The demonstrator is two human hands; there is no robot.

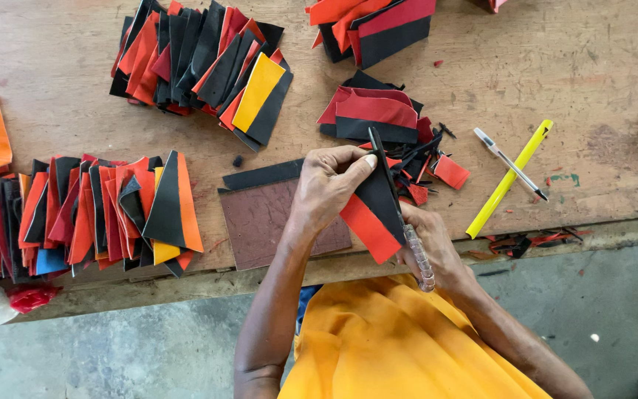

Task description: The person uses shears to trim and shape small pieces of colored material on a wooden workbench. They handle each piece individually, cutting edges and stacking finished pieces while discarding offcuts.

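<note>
My left hand (326,188) pinches the top edge of a black and red leather piece (373,214), held upright just above the table's front edge. My right hand (433,244) sits behind the piece and grips a pair of scissors (400,214) by its wrapped, clear handle; the dark blades run up along the piece's right side. Below my left hand lies a brown cutting board (260,222) on a black sheet.
Fanned rows of cut red, black and orange pieces (90,210) lie at left, another stack (201,63) at top. Stacked red and black pieces with offcuts (378,114) lie behind my hands. A yellow pen (507,181) and a white pen (507,159) lie at right.
</note>
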